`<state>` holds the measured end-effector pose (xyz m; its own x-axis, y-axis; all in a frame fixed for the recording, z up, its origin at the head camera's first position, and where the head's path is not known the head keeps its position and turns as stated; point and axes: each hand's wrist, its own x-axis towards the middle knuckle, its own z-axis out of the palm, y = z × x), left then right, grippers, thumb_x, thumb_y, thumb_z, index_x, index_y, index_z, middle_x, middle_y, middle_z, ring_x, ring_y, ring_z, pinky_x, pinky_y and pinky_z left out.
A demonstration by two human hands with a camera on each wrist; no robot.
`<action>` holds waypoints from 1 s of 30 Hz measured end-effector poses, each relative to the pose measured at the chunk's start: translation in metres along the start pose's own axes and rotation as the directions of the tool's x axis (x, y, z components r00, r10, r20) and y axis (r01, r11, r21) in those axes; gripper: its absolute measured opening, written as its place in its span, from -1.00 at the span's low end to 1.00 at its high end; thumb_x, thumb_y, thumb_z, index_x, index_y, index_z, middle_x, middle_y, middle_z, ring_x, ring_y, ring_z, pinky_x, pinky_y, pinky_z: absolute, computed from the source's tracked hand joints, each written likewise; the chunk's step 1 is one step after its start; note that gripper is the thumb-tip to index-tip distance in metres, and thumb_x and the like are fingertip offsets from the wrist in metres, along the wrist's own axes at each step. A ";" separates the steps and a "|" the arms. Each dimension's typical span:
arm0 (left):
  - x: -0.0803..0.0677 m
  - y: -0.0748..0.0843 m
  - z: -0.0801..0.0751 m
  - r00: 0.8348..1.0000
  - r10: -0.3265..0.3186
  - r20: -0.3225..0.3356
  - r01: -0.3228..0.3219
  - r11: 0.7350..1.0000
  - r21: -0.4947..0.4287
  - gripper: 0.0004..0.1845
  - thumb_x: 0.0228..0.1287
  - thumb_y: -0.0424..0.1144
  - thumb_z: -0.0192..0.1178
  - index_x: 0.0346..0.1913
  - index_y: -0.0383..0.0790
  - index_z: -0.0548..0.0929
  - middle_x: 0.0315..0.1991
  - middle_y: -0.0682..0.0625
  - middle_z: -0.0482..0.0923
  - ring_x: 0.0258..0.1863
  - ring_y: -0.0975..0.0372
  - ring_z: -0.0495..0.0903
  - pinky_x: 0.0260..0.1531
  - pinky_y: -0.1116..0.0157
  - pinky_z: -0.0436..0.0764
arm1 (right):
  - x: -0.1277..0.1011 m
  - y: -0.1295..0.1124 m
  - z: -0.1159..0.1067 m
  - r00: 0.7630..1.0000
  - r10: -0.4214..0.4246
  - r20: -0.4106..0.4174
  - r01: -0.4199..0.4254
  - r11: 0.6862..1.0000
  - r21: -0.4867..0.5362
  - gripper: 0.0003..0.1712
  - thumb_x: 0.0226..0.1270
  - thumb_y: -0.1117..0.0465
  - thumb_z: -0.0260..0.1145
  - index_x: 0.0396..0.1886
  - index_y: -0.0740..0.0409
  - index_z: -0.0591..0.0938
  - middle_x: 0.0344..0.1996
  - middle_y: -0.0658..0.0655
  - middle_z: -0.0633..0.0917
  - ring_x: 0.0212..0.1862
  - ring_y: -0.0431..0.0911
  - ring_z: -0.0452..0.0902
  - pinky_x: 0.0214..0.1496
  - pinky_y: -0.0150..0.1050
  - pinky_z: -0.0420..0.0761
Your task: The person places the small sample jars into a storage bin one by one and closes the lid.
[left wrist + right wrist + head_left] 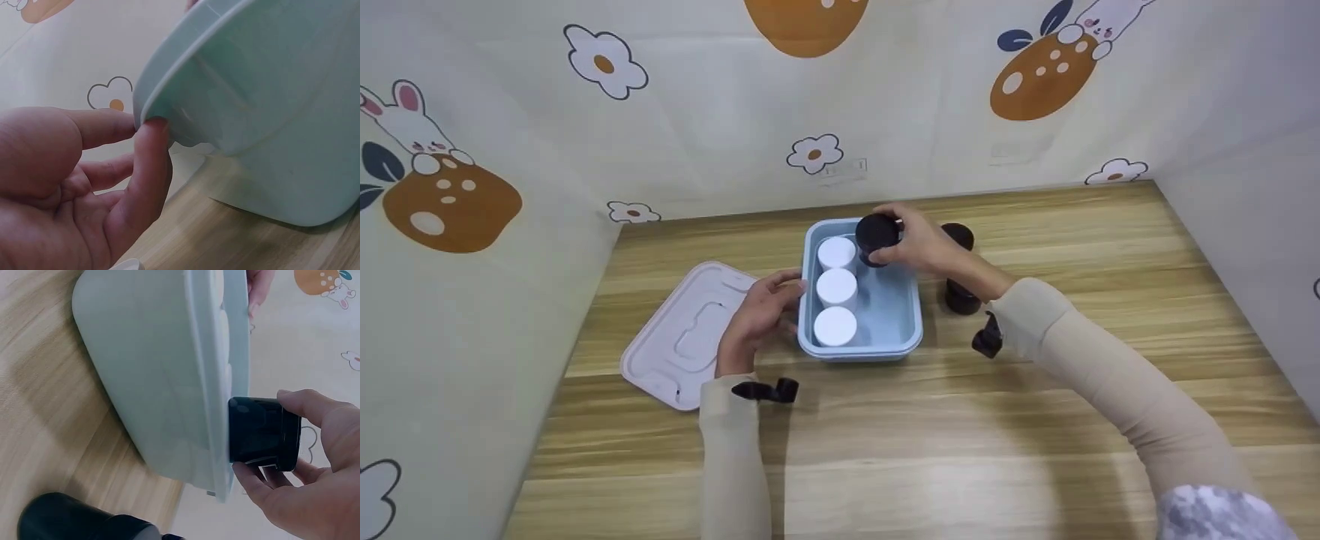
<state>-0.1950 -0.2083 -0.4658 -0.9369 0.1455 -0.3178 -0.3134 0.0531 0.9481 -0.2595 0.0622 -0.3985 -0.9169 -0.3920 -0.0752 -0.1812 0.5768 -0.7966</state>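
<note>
Wooden table (885,450), walled on three sides by cream sheeting printed with flowers and rabbits.

Light blue rectangular tub (901,330) sits mid-table, open on top. Inside, along its left wall, three white-lidded jars in a row: far (837,253), middle (837,286), near (835,325). They stand upright, each just beside the next. The right half of the tub floor is bare, pale blue.

Right hand (919,244) holds a black jar (877,234) over the tub's far right corner, above the rim. In the right wrist view the thumb and fingers (270,481) curl round the jar's sides, clamped on it; the jar's end sits at the tub rim there, touching or nearly so; cannot tell which.

Left hand (757,315) rests against the tub's left outer wall. In the left wrist view the fingertips (154,129) press up against the underside of the rim lip, fingers fairly straight, spread a little, gripping nothing.

Two more black jars on the table, right of the tub: one at the far end (960,235), one nearer (961,298), both partly hidden behind the right forearm. Apart from the tub, not touching it.

Pale pink lid (675,337) lies flat on the table left of the tub, partly under the left wrist.
</note>
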 end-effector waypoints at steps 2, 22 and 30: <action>0.000 0.000 0.000 1.000 0.010 0.002 -0.010 1.000 0.009 -0.54 0.48 -0.22 0.12 0.36 -0.25 0.44 -0.15 -0.04 0.71 -0.39 0.25 0.71 -0.65 0.33 0.64 | 0.002 0.002 0.001 1.000 -0.009 -0.005 0.009 1.000 -0.018 -0.15 0.11 0.22 0.53 0.41 0.15 0.40 0.34 0.30 0.45 0.30 0.19 0.42 0.40 0.06 0.43; -0.001 0.000 0.000 1.000 -0.018 -0.009 0.019 0.999 0.029 -0.53 0.48 -0.19 0.13 0.37 -0.20 0.45 -0.08 -0.10 0.70 -0.39 0.23 0.69 -0.64 0.34 0.62 | 0.013 0.003 0.006 0.999 -0.001 0.051 0.010 0.985 -0.171 -0.08 0.10 0.23 0.55 0.44 0.27 0.35 0.34 0.35 0.40 0.33 0.19 0.39 0.47 0.06 0.39; -0.001 0.000 0.000 1.000 -0.008 -0.004 0.008 1.000 0.010 -0.54 0.48 -0.20 0.13 0.36 -0.22 0.46 -0.11 -0.07 0.71 -0.48 0.24 0.66 -0.69 0.35 0.58 | 0.020 0.008 0.005 0.995 -0.047 0.090 0.064 0.977 -0.201 -0.10 0.08 0.22 0.57 0.40 0.35 0.38 0.30 0.36 0.44 0.30 0.19 0.41 0.46 0.05 0.39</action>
<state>-0.1940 -0.2087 -0.4652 -0.9350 0.1415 -0.3251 -0.3191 0.0638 0.9456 -0.2771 0.0554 -0.4096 -0.8717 -0.4813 -0.0917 -0.3074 0.6829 -0.6627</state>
